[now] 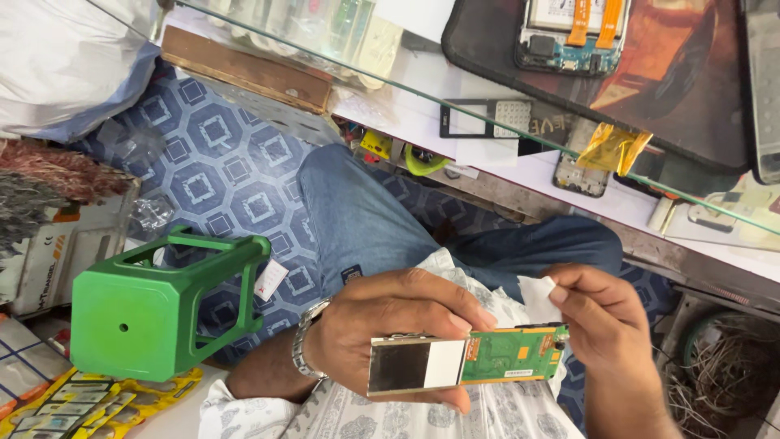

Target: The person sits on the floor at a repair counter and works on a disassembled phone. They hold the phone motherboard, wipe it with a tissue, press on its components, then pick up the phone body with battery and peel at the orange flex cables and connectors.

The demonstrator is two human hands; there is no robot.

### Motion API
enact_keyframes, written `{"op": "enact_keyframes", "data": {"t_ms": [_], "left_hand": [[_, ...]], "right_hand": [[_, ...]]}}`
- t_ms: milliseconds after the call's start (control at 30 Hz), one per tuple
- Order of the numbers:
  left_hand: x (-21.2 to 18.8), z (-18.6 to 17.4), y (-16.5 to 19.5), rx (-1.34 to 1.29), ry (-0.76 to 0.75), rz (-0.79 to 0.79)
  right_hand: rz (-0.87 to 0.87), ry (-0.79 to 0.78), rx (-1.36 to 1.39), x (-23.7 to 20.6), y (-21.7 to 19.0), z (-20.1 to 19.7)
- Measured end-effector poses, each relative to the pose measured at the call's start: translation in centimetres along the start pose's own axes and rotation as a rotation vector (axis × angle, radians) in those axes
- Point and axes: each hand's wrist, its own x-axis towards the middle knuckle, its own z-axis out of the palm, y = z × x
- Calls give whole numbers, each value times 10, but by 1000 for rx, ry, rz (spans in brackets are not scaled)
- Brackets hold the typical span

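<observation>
- Two hands hold one small phone board in front of the person's lap; it is a long flat piece, shiny metal at one end and green circuit at the other.
- Left hand, with a metal wristwatch on its wrist, grips the metal end, fingers curled over the top edge and thumb under the bottom edge.
- Right hand meets the green end, and its thumb and forefinger pinch a small white scrap just above that end.
- Judging from this, the step in hand is cleaning or checking the green end; the next move would call for a steady left grip and a light touch from the right.
- Below the hands lies patterned white cloth, and behind them a knee in blue jeans.
- Off to the left-hand side a green plastic stool lies tipped on a blue patterned floor.
- Beyond the hands runs a glass counter with an opened phone and a yellow foil scrap on it.
</observation>
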Motion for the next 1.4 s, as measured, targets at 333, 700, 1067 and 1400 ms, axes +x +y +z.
{"op": "enact_keyframes", "data": {"t_ms": [333,700,1067,1400], "left_hand": [[-1,3,3,-4,-26,-10],[0,6,2,-15,-31,-8],[7,-6,-12,173,106,30],[11,-8,-25,239,144,48]], "right_hand": [[27,-251,257,-12,7,4],[-78,-265,159,-26,-2,12],[-177,-130,-52,-26,-12,29],[-932,136,-857,-15,-89,114]]}}
